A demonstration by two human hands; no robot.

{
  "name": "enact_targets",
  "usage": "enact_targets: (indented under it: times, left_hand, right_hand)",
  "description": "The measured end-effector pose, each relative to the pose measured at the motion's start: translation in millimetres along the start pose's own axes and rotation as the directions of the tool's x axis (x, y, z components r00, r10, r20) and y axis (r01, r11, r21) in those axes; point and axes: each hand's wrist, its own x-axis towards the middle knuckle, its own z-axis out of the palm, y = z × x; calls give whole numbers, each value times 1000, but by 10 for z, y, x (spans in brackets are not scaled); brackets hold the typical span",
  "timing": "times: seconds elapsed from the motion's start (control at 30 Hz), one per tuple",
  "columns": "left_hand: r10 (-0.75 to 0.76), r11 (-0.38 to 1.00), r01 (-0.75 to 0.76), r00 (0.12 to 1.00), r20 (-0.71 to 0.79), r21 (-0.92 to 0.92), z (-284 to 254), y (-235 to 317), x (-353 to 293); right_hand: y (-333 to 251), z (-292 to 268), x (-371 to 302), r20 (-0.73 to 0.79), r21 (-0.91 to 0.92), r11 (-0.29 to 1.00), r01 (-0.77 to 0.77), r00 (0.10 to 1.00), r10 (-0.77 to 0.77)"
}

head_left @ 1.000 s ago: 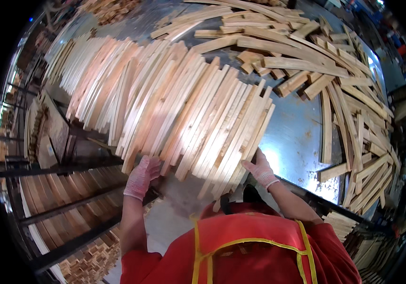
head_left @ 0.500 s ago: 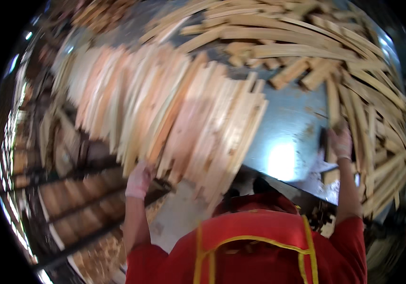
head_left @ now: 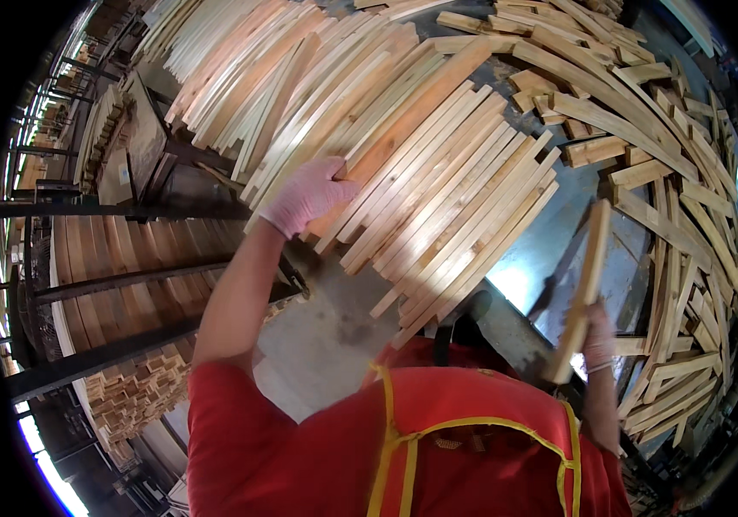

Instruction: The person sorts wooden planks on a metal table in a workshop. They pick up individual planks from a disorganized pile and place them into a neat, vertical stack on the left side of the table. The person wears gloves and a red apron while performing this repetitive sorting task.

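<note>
My left hand, in a pale pink glove, is closed at the near end of a reddish wooden strip. This strip lies in a wide row of pale wooden strips set side by side, their near ends uneven. On the right, my right hand, gloved and blurred by motion, grips a single wooden strip near its lower end. That strip is raised over the metal table, apart from the row. The fingertips of my right hand are partly hidden.
A loose heap of wooden strips curves along the far and right side of the table. To the left stand dark metal rails in front of stacked boards. Below them are more stacked wood ends. Concrete floor shows below the row.
My right hand has picked up a strip from the right side and brought it nearer my body. My left hand stays at the reddish strip. The view has shifted, showing more to the left.
</note>
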Motion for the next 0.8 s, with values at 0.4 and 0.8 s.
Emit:
enact_targets:
  times: [0.4,0.8]
  left_hand:
    - [-255,890,268,963,84,-370,1364,-1162,-1113]
    - [-276,286,59,961,-23,-957,1770,-482,-859]
  right_hand:
    - [707,1566,835,68,-344,914,214,977,-203]
    - [513,1485,552,5,-122,947,296,955,-298]
